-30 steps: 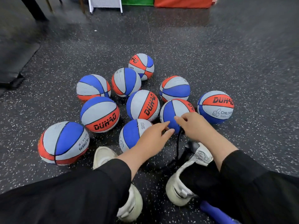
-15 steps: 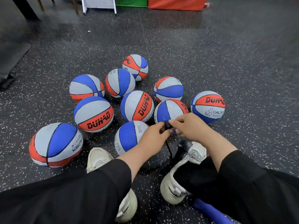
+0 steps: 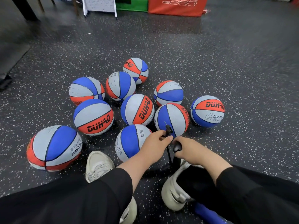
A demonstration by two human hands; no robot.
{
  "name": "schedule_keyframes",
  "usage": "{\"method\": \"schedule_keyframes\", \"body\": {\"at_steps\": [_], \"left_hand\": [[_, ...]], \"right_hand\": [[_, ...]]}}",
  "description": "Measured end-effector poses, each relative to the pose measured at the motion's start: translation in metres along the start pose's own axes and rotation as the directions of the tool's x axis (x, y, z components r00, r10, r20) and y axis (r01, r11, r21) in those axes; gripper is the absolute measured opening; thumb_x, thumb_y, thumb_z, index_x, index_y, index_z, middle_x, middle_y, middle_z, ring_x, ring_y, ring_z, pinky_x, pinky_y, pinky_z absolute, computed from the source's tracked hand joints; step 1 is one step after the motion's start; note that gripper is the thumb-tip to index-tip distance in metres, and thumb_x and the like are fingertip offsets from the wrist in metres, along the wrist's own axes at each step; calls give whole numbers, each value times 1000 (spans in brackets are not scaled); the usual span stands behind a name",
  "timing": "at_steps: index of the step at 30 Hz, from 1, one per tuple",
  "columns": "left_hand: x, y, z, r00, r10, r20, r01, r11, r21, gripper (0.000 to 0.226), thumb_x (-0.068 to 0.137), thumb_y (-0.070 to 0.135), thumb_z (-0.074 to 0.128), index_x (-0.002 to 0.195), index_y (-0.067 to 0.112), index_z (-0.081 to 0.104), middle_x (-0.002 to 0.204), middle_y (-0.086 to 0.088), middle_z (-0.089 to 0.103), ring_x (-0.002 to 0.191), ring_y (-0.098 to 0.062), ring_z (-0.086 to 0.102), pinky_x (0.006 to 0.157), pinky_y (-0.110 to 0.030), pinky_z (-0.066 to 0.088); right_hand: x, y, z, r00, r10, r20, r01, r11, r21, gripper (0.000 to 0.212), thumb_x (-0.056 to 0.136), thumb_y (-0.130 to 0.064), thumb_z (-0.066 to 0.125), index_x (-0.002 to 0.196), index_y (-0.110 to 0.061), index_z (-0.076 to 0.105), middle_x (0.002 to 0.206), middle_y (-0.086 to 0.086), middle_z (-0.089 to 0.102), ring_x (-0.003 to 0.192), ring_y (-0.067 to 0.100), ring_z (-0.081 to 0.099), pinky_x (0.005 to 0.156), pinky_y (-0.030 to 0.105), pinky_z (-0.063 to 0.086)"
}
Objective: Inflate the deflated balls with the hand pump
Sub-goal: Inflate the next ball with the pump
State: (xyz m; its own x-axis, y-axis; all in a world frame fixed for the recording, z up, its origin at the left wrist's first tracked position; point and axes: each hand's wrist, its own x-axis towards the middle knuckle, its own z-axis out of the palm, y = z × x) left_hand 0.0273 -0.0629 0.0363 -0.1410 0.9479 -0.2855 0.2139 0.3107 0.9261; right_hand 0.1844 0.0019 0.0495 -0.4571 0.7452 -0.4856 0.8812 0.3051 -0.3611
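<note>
Black plastic nozzle head (image 3: 168,131), with a thin needle standing up from it, is pinched in the left hand (image 3: 153,147) just in front of the nearest right-hand ball (image 3: 171,119), a blue, grey and orange basketball resting on the floor (image 3: 226,70). The right hand (image 3: 192,151) curls round a second black fitting (image 3: 177,147) on the hose (image 3: 169,155), which runs down between the two white shoes (image 3: 98,165); thus both grips are closed on pump parts, neither on a ball. The blue pump barrel (image 3: 208,215) lies at the bottom edge, beside the right shoe. Judged from this view, the step in hand is readying the needle for insertion; the needle tip is not yet in any valve, and no valve hole can be made out. To do it well, the ball is best turned until its valve faces the person, steadied with one hand, and the needle fed in straight along its own axis, since a sideways push may bend it. Ten balls cluster closely, several touching, so the chosen ball has little room to roll left or rearward; open floor lies to the right and beyond the cluster. A white panel (image 3: 99,5), a green box (image 3: 131,4) and an orange box (image 3: 177,6) stand well apart at the far edge.
</note>
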Motion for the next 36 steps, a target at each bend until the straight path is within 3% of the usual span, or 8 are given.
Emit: {"method": "schedule_keyframes", "body": {"at_steps": [4, 10, 14, 17, 22, 25, 31, 36], "left_hand": [[1, 0, 10, 999, -10, -41, 7, 999, -50, 19, 100, 33, 63, 113, 24, 73, 99, 9, 74, 96, -11, 68, 89, -33, 56], [-2, 2, 11, 998, -27, -48, 19, 988, -156, 25, 99, 26, 66, 123, 23, 71, 106, 17, 71, 104, -2, 66, 94, -20, 51], [-5, 7, 8, 998, -39, -41, 28, 973, -228, 25, 96, 28, 64, 121, 35, 64, 111, 9, 72, 109, -11, 67, 104, -40, 53], [-8, 21, 1, 999, 27, -38, -32, 989, -145, 31, 103, 22, 56, 133, 29, 57, 117, 11, 66, 109, -7, 63, 97, -23, 50], [-13, 35, -22, 968, 247, 47, -250, 927, 278, 68, 95, 25, 68, 156, 25, 36, 148, 4, 49, 135, -13, 47, 112, -31, 38], [-11, 59, -34, 929, 369, 12, -338, 836, 433, 85, 87, 33, 79, 158, 28, 32, 152, 4, 48, 137, -15, 44, 114, -38, 37], [-8, 95, -56, 892, 453, 2, -377, 741, 556, 41, 97, 37, 66, 136, 30, 54, 115, 2, 63, 108, -20, 58, 89, -41, 49], [-8, 97, -64, 915, 403, -15, -333, 776, 536, 27, 101, 38, 59, 124, 24, 56, 102, 2, 61, 93, -20, 58, 76, -36, 47]], "right_hand": [[-1, -12, 9, 997, 20, -73, -7, 986, 169, 41, 85, -42, 71, 120, -26, 57, 108, -4, 68, 100, 17, 63, 89, 36, 51], [-4, -24, 12, 969, 108, -223, -58, 974, 221, 26, 96, -29, 61, 118, -15, 61, 107, 6, 68, 105, 28, 63, 78, 32, 45], [-6, -26, 4, 943, 173, -285, -87, 953, 291, 21, 100, -28, 56, 113, -15, 66, 97, 1, 64, 95, 24, 61, 71, 25, 37], [-8, -32, -11, 927, 179, -329, -68, 945, 321, 22, 98, -34, 58, 83, -19, 63, 75, -4, 59, 77, 22, 57, 65, 29, 36], [-24, -64, -72, 853, 139, -504, 92, 908, 408, 35, 98, -30, 57, 71, -8, 61, 61, 10, 62, 63, 31, 61, 62, 38, 47], [-35, -82, -100, 829, 131, -544, 232, 805, 546, 32, 98, -24, 58, 80, 2, 65, 62, 17, 65, 49, 27, 60, 58, 40, 54], [-45, -88, -117, 877, 198, -439, 312, 461, 831, 25, 100, -22, 59, 84, -4, 64, 76, 17, 66, 53, 23, 57, 51, 31, 52], [-42, -84, -121, 897, 180, -403, 318, 368, 874, 35, 101, -33, 59, 93, 1, 66, 86, 10, 71, 68, 25, 72, 69, 34, 60]]}}
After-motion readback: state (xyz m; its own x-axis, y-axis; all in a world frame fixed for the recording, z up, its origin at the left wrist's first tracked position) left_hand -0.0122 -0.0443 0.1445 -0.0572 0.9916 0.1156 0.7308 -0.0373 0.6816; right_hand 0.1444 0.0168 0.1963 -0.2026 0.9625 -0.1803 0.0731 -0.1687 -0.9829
